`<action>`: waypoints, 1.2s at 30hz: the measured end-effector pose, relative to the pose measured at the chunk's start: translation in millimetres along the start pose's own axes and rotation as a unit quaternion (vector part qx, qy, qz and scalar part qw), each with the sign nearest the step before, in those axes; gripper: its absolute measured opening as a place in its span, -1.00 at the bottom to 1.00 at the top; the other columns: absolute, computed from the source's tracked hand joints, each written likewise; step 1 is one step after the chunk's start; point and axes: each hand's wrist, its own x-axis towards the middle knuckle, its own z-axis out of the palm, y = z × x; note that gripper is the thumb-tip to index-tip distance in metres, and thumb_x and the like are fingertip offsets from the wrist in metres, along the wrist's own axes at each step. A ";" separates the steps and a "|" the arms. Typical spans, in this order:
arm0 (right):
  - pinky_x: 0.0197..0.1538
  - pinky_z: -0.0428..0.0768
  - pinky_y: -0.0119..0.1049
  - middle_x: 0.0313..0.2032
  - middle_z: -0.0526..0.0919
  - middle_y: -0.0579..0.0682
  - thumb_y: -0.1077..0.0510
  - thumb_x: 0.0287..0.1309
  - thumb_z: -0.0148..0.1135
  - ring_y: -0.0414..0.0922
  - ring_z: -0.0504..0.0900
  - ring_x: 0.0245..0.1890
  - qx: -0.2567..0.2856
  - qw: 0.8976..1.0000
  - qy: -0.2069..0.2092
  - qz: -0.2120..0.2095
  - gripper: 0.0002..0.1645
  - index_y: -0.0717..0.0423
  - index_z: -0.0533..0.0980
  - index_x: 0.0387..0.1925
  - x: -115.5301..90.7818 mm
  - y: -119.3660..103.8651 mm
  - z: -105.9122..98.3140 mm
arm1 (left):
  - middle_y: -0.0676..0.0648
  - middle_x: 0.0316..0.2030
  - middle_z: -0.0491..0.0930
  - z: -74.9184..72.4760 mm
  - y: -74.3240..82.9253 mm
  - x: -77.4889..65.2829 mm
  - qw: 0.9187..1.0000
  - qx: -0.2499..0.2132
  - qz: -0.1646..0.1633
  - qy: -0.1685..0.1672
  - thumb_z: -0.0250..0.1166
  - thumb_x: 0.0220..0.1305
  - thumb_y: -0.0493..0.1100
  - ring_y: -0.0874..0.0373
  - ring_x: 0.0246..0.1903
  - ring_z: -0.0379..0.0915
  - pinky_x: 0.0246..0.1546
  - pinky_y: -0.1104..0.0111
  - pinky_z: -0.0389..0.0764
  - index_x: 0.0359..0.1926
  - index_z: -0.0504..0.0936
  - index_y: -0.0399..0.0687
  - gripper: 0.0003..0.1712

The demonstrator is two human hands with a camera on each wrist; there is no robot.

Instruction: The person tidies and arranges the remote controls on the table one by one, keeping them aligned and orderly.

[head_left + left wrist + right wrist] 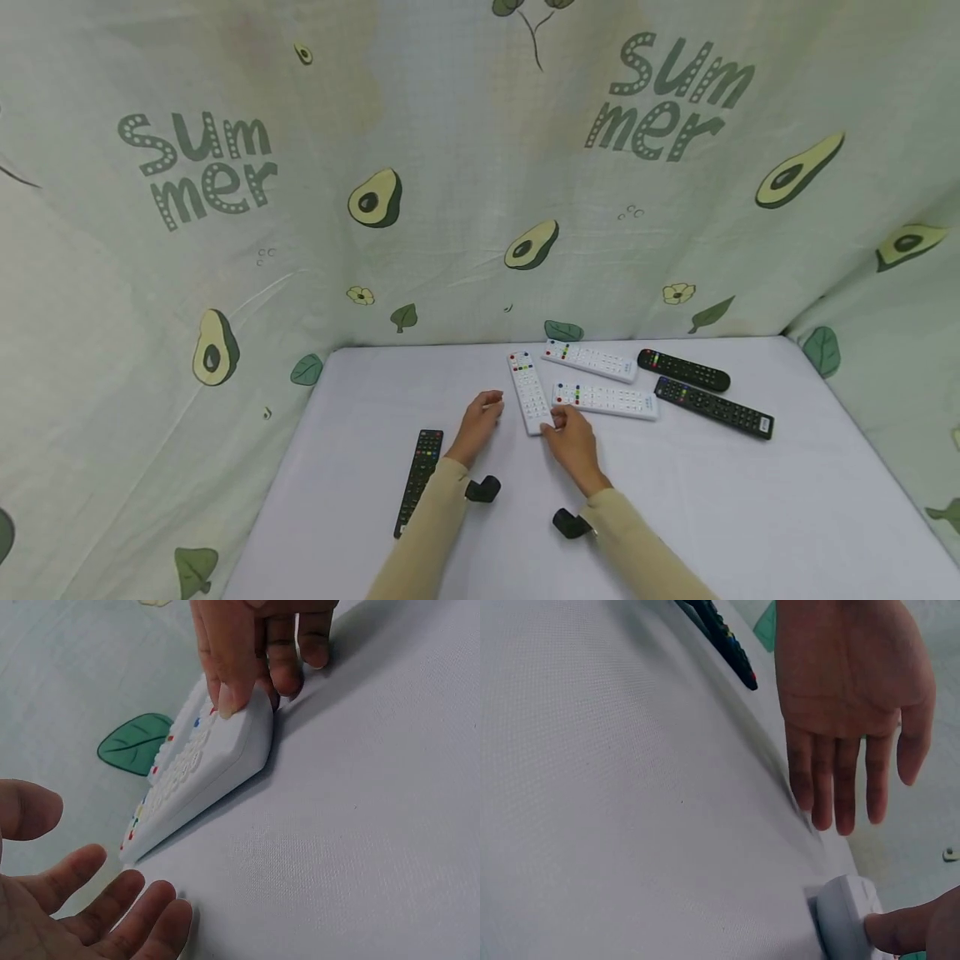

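Observation:
A white remote control (pixel 529 390) with coloured buttons lies lengthwise on the table, pointing toward the back. At its near end, my right hand (pixel 573 443) grips the corner; in the left wrist view the thumb (pixel 234 694) lies on top and the other fingers stand at the far side. My left hand (pixel 477 427) hovers left of this remote, apart from it. Its fingers are spread and relaxed, as the left wrist view shows, and its palm (pixel 847 682) holds nothing in the right wrist view. A black remote control (pixel 418 479) lies beside the left forearm, partly covered by the sleeve.
Two more white remotes, one at the back (pixel 590 361) and one nearer (pixel 606 401), lie right of the gripped one. Farther right are two black remotes, one rounded (pixel 684 370) and one longer (pixel 715 408). A printed cloth (pixel 450 150) hangs behind the white table (pixel 712 517).

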 end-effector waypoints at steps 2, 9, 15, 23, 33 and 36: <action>-0.25 0.59 -0.22 -0.26 0.64 0.14 0.27 0.19 0.42 0.00 0.63 -0.27 -0.004 1.000 -0.008 0.007 -0.61 0.39 0.60 0.02 0.3 0.4 -2.0 | -0.27 0.36 0.49 3.7 -0.2 2.5 1.000 -0.006 -0.008 0.001 0.08 0.60 -0.14 -0.11 0.25 0.51 0.26 0.06 0.61 0.40 0.47 -0.26 -0.51; -0.23 0.60 -0.20 -0.26 0.67 0.16 0.28 0.19 0.45 0.03 0.64 -0.25 -0.015 0.999 -0.035 0.007 -0.62 0.39 0.61 0.01 -1.3 1.3 -12.4 | -0.31 0.43 0.41 13.9 1.2 6.2 0.999 -0.018 -0.030 0.007 0.07 0.58 -0.16 -0.16 0.31 0.49 0.29 0.06 0.60 0.51 0.33 -0.24 -0.43; -0.25 0.57 -0.25 -0.33 0.66 0.11 0.33 0.13 0.46 -0.06 0.62 -0.32 -0.016 0.998 -0.061 0.002 -0.62 0.42 0.63 -0.02 -9.2 2.5 -21.4 | -0.34 0.46 0.37 17.4 1.5 7.0 0.999 -0.025 -0.042 0.011 0.09 0.56 -0.16 -0.16 0.30 0.50 0.24 0.10 0.64 0.57 0.24 -0.24 -0.35; -0.25 0.54 -0.27 -0.35 0.64 0.06 0.34 0.13 0.45 -0.11 0.56 -0.35 -0.027 0.996 -0.085 -0.002 -0.64 0.42 0.65 -0.02 -19.2 4.6 -29.5 | -0.38 0.50 0.30 19.1 2.9 8.7 0.998 -0.059 -0.037 -0.001 0.10 0.53 -0.20 -0.16 0.28 0.50 0.14 0.16 0.68 0.60 0.11 -0.28 -0.27; -0.23 0.54 -0.32 -0.30 0.67 0.06 0.36 0.16 0.44 -0.13 0.55 -0.31 -0.024 0.995 -0.096 -0.005 -0.62 0.43 0.65 0.02 -23.6 6.4 -31.2 | -0.42 0.43 0.33 18.2 2.6 10.1 0.997 -0.079 -0.024 0.007 0.09 0.56 -0.24 -0.12 0.08 0.60 0.04 0.17 0.72 0.68 -0.05 -0.19 -0.18; -0.25 0.52 -0.33 -0.30 0.66 0.06 0.37 0.16 0.44 -0.13 0.54 -0.31 -0.023 0.995 -0.098 -0.008 -0.61 0.46 0.65 0.04 -23.5 7.4 -31.6 | -0.40 0.39 0.36 16.8 4.0 9.5 0.996 -0.083 -0.015 0.003 0.08 0.55 -0.24 -0.07 0.02 0.60 0.03 0.15 0.74 0.70 -0.08 -0.11 -0.16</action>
